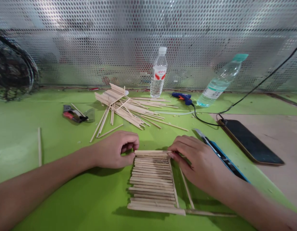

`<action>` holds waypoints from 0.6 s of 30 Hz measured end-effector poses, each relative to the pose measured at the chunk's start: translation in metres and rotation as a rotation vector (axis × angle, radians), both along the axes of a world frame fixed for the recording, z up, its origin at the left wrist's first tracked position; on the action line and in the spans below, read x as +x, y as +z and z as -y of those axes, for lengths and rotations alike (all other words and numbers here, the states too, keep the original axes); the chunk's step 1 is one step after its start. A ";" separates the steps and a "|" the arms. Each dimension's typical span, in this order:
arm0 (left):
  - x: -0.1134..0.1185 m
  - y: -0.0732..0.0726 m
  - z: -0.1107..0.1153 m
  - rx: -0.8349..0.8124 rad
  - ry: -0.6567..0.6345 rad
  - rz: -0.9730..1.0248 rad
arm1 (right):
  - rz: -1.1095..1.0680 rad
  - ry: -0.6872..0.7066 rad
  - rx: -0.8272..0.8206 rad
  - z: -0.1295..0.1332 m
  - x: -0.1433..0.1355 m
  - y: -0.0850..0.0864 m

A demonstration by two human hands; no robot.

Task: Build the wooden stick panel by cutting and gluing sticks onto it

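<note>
A ladder-like panel of thin wooden sticks (pixel 153 179) lies on the green table, its sticks side by side. At its far edge runs one stick (pixel 152 153). My left hand (pixel 118 149) pinches the left end of that stick between curled fingers and thumb. Closed on the stick's right end is my right hand (pixel 196 158), with thumb and fingertips together. A frame of longer sticks (pixel 186 189) extends from the panel's right side, partly hidden under my right hand and forearm.
Loose sticks (pixel 136 112) are piled behind the hands. Beyond stand two bottles (pixel 158 75) (pixel 218 85) near a glue gun (pixel 183 97). A cutter knife (pixel 222 154) and a phone (pixel 251 141) lie right; red-handled tool (pixel 73 114) and fan (pixel 12 69) left.
</note>
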State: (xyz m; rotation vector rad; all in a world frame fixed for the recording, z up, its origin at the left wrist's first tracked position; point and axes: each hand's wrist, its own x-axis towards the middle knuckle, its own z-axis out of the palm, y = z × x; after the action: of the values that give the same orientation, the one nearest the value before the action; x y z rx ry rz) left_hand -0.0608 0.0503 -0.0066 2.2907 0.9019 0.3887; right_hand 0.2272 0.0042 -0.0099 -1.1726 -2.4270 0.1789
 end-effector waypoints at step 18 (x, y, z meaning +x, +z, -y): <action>-0.004 0.009 -0.003 -0.162 -0.003 -0.080 | 0.005 0.013 0.017 -0.001 0.000 0.001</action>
State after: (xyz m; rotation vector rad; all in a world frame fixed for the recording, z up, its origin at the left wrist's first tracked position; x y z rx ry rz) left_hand -0.0649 0.0528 0.0024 2.1713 0.9344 0.2161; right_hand 0.2267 0.0056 -0.0088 -1.1519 -2.4358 0.1594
